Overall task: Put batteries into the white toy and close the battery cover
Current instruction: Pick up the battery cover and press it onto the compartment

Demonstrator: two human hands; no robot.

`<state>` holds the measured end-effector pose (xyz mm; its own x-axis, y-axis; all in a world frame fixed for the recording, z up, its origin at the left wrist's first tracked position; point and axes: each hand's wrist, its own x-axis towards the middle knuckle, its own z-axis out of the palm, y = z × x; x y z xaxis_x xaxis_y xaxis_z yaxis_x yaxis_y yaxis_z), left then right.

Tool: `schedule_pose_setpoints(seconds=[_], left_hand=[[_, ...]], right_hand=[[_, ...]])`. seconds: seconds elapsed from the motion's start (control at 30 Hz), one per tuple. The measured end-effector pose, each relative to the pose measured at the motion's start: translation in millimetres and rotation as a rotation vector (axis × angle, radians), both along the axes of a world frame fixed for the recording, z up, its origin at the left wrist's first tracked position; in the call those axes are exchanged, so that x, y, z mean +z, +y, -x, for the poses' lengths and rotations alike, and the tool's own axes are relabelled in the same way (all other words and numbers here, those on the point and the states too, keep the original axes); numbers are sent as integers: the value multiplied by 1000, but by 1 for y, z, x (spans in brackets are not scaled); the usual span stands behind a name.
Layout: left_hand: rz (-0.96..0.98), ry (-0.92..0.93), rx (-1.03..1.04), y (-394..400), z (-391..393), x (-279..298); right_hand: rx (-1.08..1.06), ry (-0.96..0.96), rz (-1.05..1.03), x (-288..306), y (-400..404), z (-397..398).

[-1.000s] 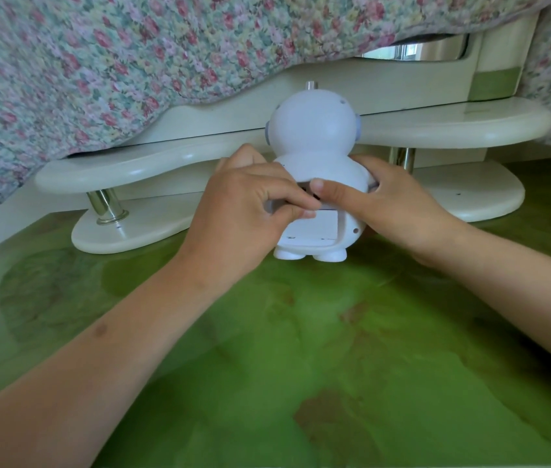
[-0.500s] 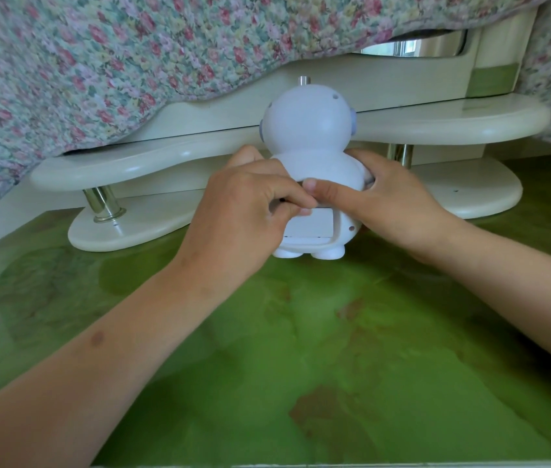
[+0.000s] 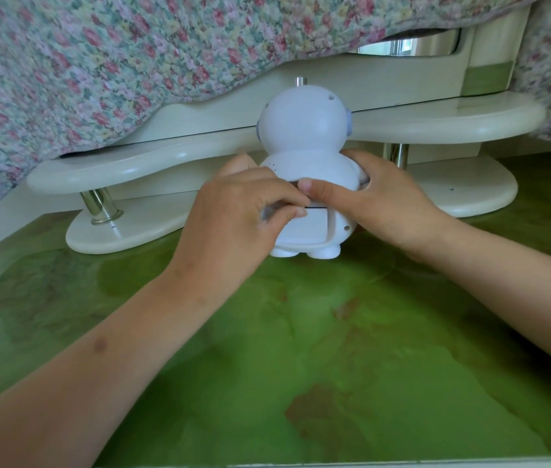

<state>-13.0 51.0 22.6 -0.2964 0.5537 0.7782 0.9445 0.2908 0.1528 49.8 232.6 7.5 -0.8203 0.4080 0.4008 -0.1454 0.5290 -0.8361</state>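
Note:
The white toy [image 3: 304, 130], a round-headed robot figure, stands upright on the green tabletop [image 3: 301, 349] with its back toward me. My left hand [image 3: 233, 217] wraps the toy's left side, fingers curled over the upper edge of the battery cover [image 3: 304, 228]. My right hand [image 3: 382, 197] grips the right side, its thumb pressed on the back just above the cover. A thin dark gap shows along the cover's top edge. No batteries are visible.
A cream two-tier shelf [image 3: 436, 119] on chrome posts [image 3: 98, 204] runs right behind the toy. A floral quilt [image 3: 98, 62] hangs over it from above. A mirror strip [image 3: 409, 45] shows at the upper right.
Both hands keep their hold on the toy. The cover sits closer to the body, with only a thin gap left at its top edge.

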Motion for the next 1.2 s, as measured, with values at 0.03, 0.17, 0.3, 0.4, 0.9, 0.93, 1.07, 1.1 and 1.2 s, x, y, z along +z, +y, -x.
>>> schedule_pose_setpoints(seconds=[0.03,0.17,0.3,0.4,0.9,0.93,1.07,1.1,1.2], left_hand=[[9,52,5,-1,-2,-3],[148,349,74,-10,-10,-24],[451,462,236,-16,-24,-37],[579,462,314,-13,-34,-33],[707,-301,275,-9,-76,-45],[683,-309,279,-8,-78,-49],[647,-342,311,-3,-81,-53],[636,-355,314,-3,-81,-54],[598,-361,291,-8,-80,-53]], right_hand=[[-2,-2,1,0,0,-1],[-2,-4,-3,0,-1,-2],[16,4,-4,-1,-1,0],[29,8,-49,-1,2,-1],[98,33,-187,-9,-11,-2],[103,31,-192,-8,-12,-2],[120,19,-200,-9,-11,1],[123,20,-204,-9,-10,2],[128,-5,-231,-6,-7,1]])
